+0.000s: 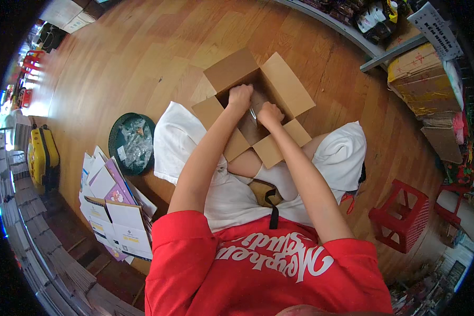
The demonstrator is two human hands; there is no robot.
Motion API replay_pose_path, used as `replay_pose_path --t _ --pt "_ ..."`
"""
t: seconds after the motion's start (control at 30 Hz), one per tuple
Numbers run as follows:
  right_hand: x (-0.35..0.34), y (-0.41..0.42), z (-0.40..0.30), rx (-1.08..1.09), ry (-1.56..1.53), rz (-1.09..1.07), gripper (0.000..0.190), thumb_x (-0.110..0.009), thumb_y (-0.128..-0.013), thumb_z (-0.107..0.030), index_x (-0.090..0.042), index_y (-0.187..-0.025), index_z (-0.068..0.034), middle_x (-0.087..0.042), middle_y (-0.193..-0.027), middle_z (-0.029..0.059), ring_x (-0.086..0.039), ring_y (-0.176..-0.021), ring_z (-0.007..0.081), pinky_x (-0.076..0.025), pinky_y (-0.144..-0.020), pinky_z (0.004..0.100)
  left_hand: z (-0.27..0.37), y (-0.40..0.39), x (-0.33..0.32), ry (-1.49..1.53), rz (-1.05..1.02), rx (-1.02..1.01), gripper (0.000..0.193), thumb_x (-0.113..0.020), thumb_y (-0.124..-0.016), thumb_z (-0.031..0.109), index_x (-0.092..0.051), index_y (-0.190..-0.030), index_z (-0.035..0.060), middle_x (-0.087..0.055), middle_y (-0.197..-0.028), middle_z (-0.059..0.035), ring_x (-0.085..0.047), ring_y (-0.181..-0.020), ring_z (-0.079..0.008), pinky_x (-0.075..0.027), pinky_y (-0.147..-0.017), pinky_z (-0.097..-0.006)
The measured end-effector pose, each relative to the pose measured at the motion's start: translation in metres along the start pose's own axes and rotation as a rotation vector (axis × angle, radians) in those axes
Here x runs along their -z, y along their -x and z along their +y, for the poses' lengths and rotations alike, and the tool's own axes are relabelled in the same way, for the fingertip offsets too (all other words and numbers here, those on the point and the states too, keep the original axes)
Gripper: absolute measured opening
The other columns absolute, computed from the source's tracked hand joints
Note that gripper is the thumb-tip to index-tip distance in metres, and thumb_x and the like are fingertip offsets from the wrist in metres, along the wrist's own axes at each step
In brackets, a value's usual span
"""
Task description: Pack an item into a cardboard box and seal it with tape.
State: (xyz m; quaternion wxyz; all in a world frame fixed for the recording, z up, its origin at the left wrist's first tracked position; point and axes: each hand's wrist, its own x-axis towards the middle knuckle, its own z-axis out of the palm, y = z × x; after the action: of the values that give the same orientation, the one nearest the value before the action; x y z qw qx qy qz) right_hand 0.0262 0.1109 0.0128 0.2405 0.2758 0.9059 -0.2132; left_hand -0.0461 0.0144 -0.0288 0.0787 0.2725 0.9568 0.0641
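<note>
An open cardboard box (288, 81) stands on the floor against my crossed legs, its flaps spread outward. Both my hands reach down into it. My left hand (241, 96) is curled near the far left inner wall, fingertips hidden. My right hand (270, 114) is bent over the right part of the inside, and its fingers are also mostly out of sight. Between the hands a shiny, narrow strip (253, 113) catches the light; it looks like clear tape or film, but I cannot tell which, nor whether either hand grips it.
To my left are a dark green mesh basket (112, 136) holding clear plastic wrappers and a stack of paper goods (118, 221). A yellow suitcase (43, 158) stands farther left. On the right are a red plastic stool (401, 217), stacked cartons (422, 83) and a metal shelf edge (351, 29).
</note>
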Motion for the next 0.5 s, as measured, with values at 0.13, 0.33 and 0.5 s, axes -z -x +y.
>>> replay_pose_path --t 0.13,0.33,0.5 --pt "-0.002 0.001 -0.002 0.014 0.032 0.032 0.027 -0.053 -0.083 -0.011 -0.064 -0.106 -0.005 -0.062 -0.117 0.0159 -0.057 -0.113 0.0318 -0.042 -0.096 0.0493 0.002 0.0 0.001 -0.002 -0.004 0.003 0.022 -0.067 -0.072 0.005 -0.061 -0.093 0.0068 -0.067 -0.088 -0.0129 -0.067 -0.086 -0.0285 -0.054 -0.069 -0.0387" --pt "-0.01 0.005 -0.01 0.008 0.122 0.055 0.024 -0.054 -0.086 -0.014 -0.066 -0.105 -0.009 -0.063 -0.115 0.0124 -0.059 -0.111 0.0291 -0.038 -0.098 0.0497 0.005 0.001 0.0 -0.095 0.05 -0.061 0.014 -0.061 -0.077 0.006 -0.063 -0.09 0.0088 -0.068 -0.084 -0.0103 -0.068 -0.08 -0.0257 -0.054 -0.063 -0.0357" --pt "-0.012 0.011 -0.014 0.027 0.187 0.077 0.02 -0.058 -0.085 -0.016 -0.068 -0.102 -0.011 -0.066 -0.11 0.0097 -0.061 -0.107 0.0259 -0.032 -0.1 0.0523 0.007 0.001 0.001 -0.148 0.089 -0.073 0.009 -0.06 -0.079 0.009 -0.064 -0.086 0.0102 -0.068 -0.08 -0.0085 -0.069 -0.077 -0.0238 -0.054 -0.061 -0.0353"
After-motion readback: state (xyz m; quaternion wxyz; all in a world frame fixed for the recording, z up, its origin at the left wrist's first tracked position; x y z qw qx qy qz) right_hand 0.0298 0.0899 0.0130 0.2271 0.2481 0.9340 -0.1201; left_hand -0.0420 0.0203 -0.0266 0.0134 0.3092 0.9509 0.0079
